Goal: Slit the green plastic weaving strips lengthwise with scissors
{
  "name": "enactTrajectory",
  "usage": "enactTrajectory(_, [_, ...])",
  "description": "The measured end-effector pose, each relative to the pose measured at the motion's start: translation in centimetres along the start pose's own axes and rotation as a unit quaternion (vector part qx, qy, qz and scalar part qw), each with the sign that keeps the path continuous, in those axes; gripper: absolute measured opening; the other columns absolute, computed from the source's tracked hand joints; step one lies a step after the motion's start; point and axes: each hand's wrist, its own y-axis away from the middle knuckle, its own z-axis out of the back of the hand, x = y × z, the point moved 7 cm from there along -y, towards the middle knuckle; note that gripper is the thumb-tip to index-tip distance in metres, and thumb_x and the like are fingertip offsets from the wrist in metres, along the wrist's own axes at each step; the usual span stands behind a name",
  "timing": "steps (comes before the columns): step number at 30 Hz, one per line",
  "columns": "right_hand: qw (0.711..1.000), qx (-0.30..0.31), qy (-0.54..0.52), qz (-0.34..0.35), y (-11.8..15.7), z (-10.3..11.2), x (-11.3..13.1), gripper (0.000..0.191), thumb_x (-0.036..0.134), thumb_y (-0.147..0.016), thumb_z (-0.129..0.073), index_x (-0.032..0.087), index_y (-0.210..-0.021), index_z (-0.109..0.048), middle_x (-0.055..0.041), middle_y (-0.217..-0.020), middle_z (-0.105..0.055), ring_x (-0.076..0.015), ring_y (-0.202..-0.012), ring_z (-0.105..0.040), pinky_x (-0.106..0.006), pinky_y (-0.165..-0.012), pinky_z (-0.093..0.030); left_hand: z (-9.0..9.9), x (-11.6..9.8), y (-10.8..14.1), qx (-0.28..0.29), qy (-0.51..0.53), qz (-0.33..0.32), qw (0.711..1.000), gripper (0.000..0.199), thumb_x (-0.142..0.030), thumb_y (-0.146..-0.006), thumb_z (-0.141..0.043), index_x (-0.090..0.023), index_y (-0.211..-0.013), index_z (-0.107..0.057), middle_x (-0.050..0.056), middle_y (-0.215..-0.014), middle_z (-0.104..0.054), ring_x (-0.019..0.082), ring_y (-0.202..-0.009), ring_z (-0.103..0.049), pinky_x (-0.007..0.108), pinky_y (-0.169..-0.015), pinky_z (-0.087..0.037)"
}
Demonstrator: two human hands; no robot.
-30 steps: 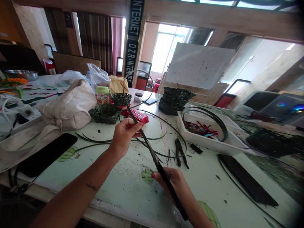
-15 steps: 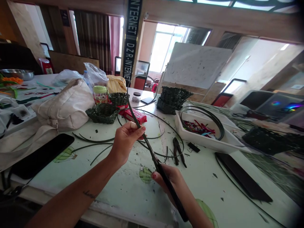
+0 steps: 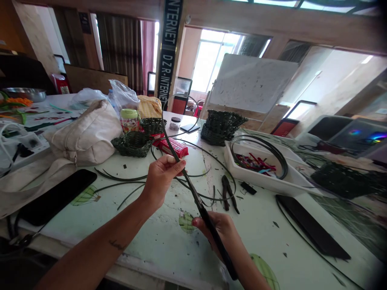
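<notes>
My left hand (image 3: 161,177) pinches a long dark green flat strip (image 3: 171,148) between thumb and fingers. From there the strip curves up into a loop and also runs down toward my right hand (image 3: 222,229). That hand is wrapped round a long black-handled hand tool (image 3: 218,245), whose narrow jaws meet the strip just below my left fingers. Its exact kind is hard to make out. More green strips (image 3: 121,178) lie in curves on the table behind my hands. Dark pliers (image 3: 226,193) rest to the right of them.
A white tray (image 3: 260,183) holds coiled strips and coloured bits. Dark green woven baskets (image 3: 222,128) stand at the back, with a smaller basket (image 3: 132,144) near a beige bag (image 3: 86,133). A red packet (image 3: 175,148), a phone (image 3: 57,197) and a black flat case (image 3: 313,227) lie around.
The view has shifted very slightly. Both hands keep their grip on the strip and the tool, with almost no movement.
</notes>
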Motion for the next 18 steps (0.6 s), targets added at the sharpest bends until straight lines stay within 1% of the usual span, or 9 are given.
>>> enactTrajectory(2, [1.0, -0.002, 0.008, 0.001, 0.0, 0.2, 0.0, 0.051, 0.06, -0.077, -0.05, 0.021, -0.053, -0.027, 0.0052, -0.05, -0.021, -0.0095, -0.046, -0.023, -0.024, -0.042, -0.017, 0.0, 0.2, -0.2, 0.007, 0.013, 0.013, 1.0, 0.023, -0.026, -0.065, -0.075, -0.016, -0.059, -0.056, -0.005, -0.06, -0.053, 0.007, -0.059, -0.051, 0.021, -0.063, -0.048])
enactTrajectory(4, [1.0, -0.008, 0.024, 0.003, 0.0, 0.4, 0.0, 0.051, 0.059, -0.077, -0.051, 0.021, -0.053, -0.026, 0.0049, -0.051, -0.02, -0.0097, -0.047, -0.023, -0.024, -0.042, -0.016, 0.0, 0.3, -0.6, 0.029, 0.038, 0.037, 0.998, 0.022, -0.025, -0.063, -0.077, -0.016, -0.06, -0.057, -0.004, -0.062, -0.056, 0.008, -0.061, -0.055, 0.021, -0.064, -0.049])
enactTrajectory(6, [0.999, -0.006, 0.04, 0.002, 0.0, 0.6, 0.0, 0.051, 0.059, -0.076, -0.051, 0.021, -0.053, -0.026, 0.0049, -0.052, -0.02, -0.0096, -0.048, -0.023, -0.024, -0.042, -0.015, 0.2, 0.2, -1.3, 0.054, 0.072, 0.063, 0.994, 0.018, -0.024, -0.064, -0.077, -0.016, -0.067, -0.061, -0.002, -0.068, -0.061, 0.01, -0.065, -0.06, 0.022, -0.066, -0.05])
enactTrajectory(8, [0.999, 0.0, 0.049, -0.001, 0.0, 0.7, 0.0, 0.052, 0.059, -0.075, -0.053, 0.021, -0.052, -0.026, 0.0051, -0.051, -0.019, -0.0094, -0.047, -0.023, -0.024, -0.042, -0.015, 0.8, -0.1, -2.0, 0.066, 0.103, 0.076, 0.99, 0.017, -0.023, -0.065, -0.076, -0.016, -0.076, -0.065, 0.0, -0.072, -0.064, 0.011, -0.068, -0.063, 0.022, -0.067, -0.051])
enactTrajectory(10, [0.999, 0.015, 0.042, -0.005, 0.0, 0.6, 0.0, 0.051, 0.058, -0.075, -0.054, 0.021, -0.052, -0.027, 0.0053, -0.05, -0.019, -0.009, -0.046, -0.022, -0.023, -0.041, -0.015, 1.5, -0.6, -2.5, 0.068, 0.116, 0.072, 0.988, 0.018, -0.021, -0.065, -0.076, -0.017, -0.079, -0.065, -0.001, -0.072, -0.065, 0.011, -0.068, -0.064, 0.022, -0.065, -0.052])
enactTrajectory(13, [0.999, 0.04, 0.017, -0.011, 0.0, 0.3, -0.1, 0.051, 0.057, -0.074, -0.055, 0.021, -0.052, -0.027, 0.0058, -0.049, -0.02, -0.0082, -0.044, -0.022, -0.023, -0.04, -0.014, 2.0, -1.3, -2.9, 0.068, 0.096, 0.055, 0.992, 0.02, -0.019, -0.062, -0.078, -0.016, -0.075, -0.063, -0.002, -0.07, -0.064, 0.01, -0.066, -0.064, 0.021, -0.06, -0.053])
enactTrajectory(18, [0.998, 0.063, -0.014, -0.009, 0.1, -0.3, -0.4, 0.052, 0.06, -0.075, -0.054, 0.021, -0.053, -0.028, 0.0065, -0.046, -0.02, -0.0078, -0.04, -0.025, -0.023, -0.038, -0.014, 1.9, -2.0, -2.4, 0.024, 0.017, 0.007, 1.0, 0.023, -0.021, -0.061, -0.079, -0.016, -0.07, -0.059, -0.002, -0.066, -0.064, 0.011, -0.062, -0.064, 0.02, -0.054, -0.053])
